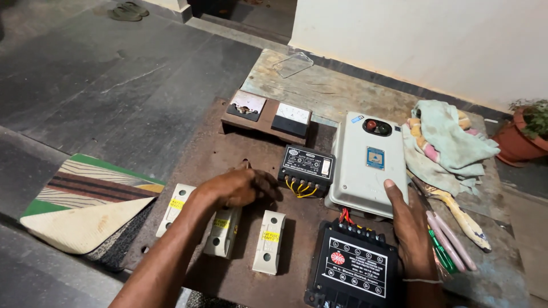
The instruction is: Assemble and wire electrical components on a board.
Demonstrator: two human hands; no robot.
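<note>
**Makeshift electrical workbench on a house floor**

A rusty metal plate (228,154) on dark stone floor (103,74) carries a grey starter box (368,165), black relay units (351,271) and porcelain fuse holders (269,242); pliers (451,234), a doormat (85,199), sandals (128,11) and a potted plant (525,134) suggest a home yard

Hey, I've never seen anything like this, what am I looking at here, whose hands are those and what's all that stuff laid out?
This is one picture from a camera worn on a person's head, looking down at their own two bare hands. There is no machine. The left hand rests on a rusty brown metal plate above three white ceramic fuse holders. The right hand touches a pale grey metal starter box with a red button. Nearby lie a small black relay box with yellow wires, a larger black box with a white label, two square meters, pink-handled pliers and a pale green cloth. Neither hand grips anything.
</note>
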